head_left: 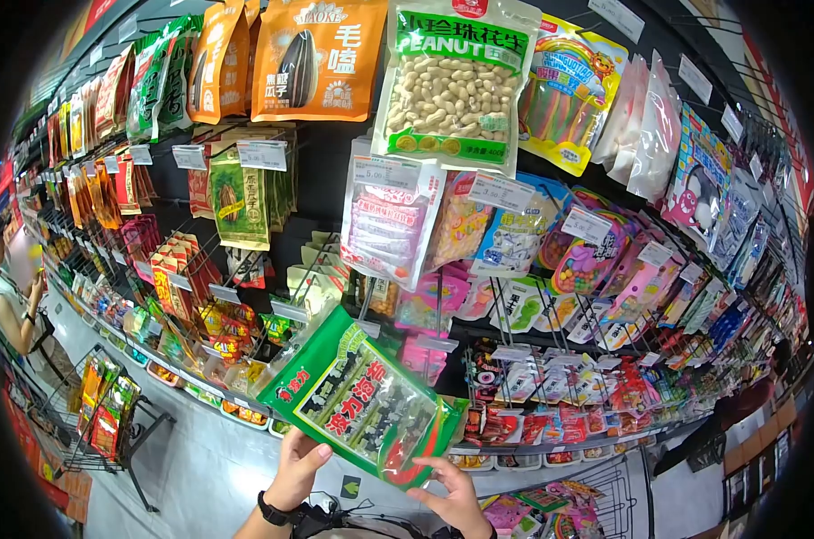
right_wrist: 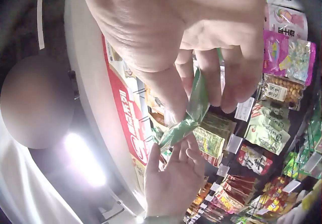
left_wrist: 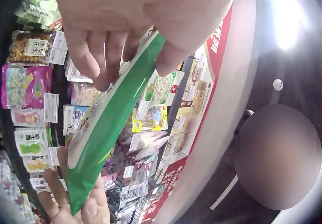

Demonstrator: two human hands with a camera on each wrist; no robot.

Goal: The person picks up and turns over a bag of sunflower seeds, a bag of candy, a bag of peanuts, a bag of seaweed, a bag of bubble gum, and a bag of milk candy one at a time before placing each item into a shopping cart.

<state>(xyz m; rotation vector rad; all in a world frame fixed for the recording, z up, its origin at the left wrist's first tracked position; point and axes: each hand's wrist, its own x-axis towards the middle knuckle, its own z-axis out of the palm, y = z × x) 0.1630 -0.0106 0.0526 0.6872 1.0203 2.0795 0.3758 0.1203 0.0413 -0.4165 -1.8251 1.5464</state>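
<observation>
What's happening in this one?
A person at a black store rack of hanging snacks is holding a flat green plastic packet with a printed front in both hands. The left hand grips its lower left edge, and the right hand grips it near the lower right end. The packet is held in the air before the rack, below a large green-banded bag of peanuts.

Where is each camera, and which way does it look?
Head: on the head, looking forward and down at snack bags and the green packet; left hand and right hand show.
Left wrist: looks past the left hand at the packet; right hand beyond.
Right wrist: looks past the right hand; left hand beyond.
Both wrist views share packet, hands and snack bags.
</observation>
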